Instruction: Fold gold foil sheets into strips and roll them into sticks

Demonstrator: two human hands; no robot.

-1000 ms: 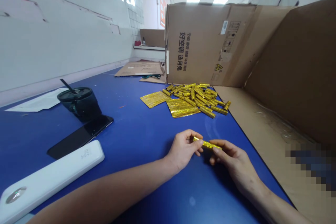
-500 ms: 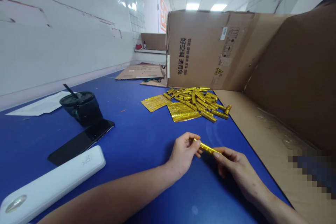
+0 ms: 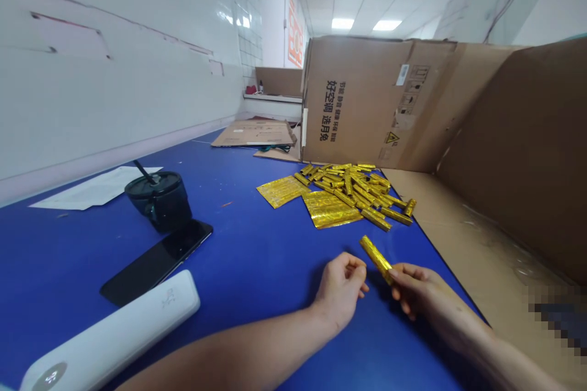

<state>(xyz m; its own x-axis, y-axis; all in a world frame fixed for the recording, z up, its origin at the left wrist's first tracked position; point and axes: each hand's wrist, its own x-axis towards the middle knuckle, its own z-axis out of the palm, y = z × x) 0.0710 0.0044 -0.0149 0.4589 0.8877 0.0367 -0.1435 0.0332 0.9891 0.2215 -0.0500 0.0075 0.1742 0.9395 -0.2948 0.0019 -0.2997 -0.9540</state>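
My right hand (image 3: 419,290) pinches one end of a rolled gold foil stick (image 3: 376,258), which points up and away to the left above the blue table (image 3: 257,256). My left hand (image 3: 342,287) rests just left of the stick with its fingers curled, no longer touching it; nothing shows in them. Farther back lies a pile of several gold foil sticks (image 3: 362,189), and beside it flat gold foil sheets (image 3: 331,211) and another flat stack (image 3: 280,190).
A dark lidded cup with a straw (image 3: 159,200), a black phone (image 3: 158,259) and a long white device (image 3: 114,336) sit at the left. White paper (image 3: 96,188) lies by the wall. An opened cardboard box (image 3: 380,104) walls the back and right, its flap (image 3: 481,244) on the table.
My left hand let go of the gold stick, which both hands held before. The right hand alone now holds it, tilted upward. The camera view has tipped up and shifted.
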